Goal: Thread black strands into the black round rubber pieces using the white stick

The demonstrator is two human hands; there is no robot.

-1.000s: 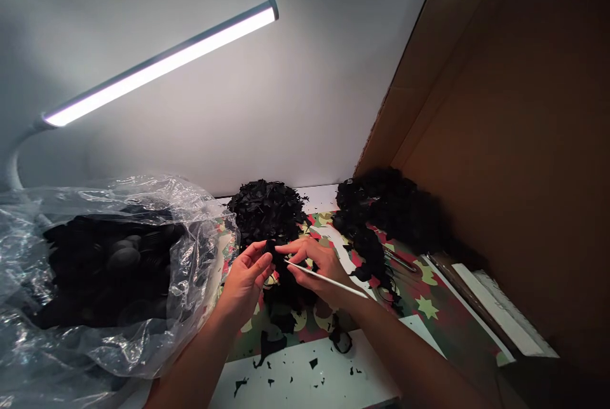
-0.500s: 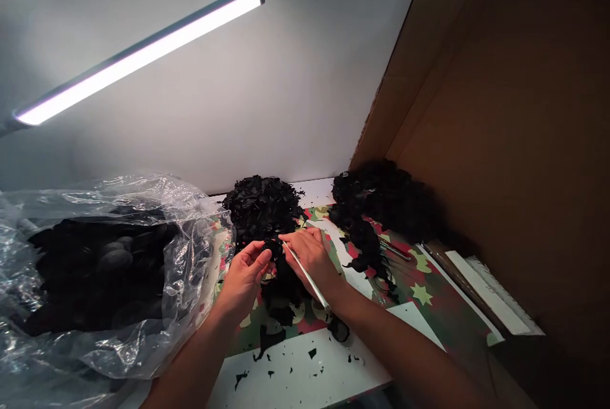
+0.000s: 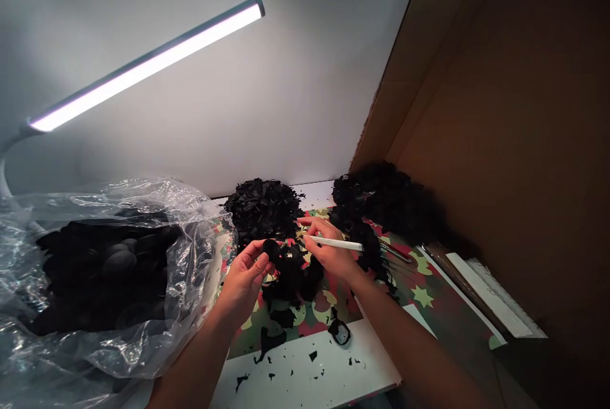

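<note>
Between its thumb and fingers, my left hand (image 3: 248, 269) grips a small round black part (image 3: 271, 249). My right hand (image 3: 331, 250) is closed around a slim white pen-like tool (image 3: 340, 244), held nearly level; its tip is too small to make out. A gap separates the tool from the black part. Under both hands lie loose black scraps (image 3: 290, 279) on a patterned red, green and yellow sheet (image 3: 328, 301). Behind them rises a heap of black flakes (image 3: 262, 209).
To the left, a clear plastic bag (image 3: 190, 295) holds many black round pieces (image 3: 119, 260). Another black pile (image 3: 391, 199) sits back right by a cardboard wall (image 3: 500, 129). A metal tool (image 3: 398, 253) and a black ring (image 3: 340, 331) lie nearby. Overhead is a lit tube lamp (image 3: 152, 63).
My right hand has moved right, away from the black part, and the white tool has swung from steep to nearly level. My left hand stays about where it was.
</note>
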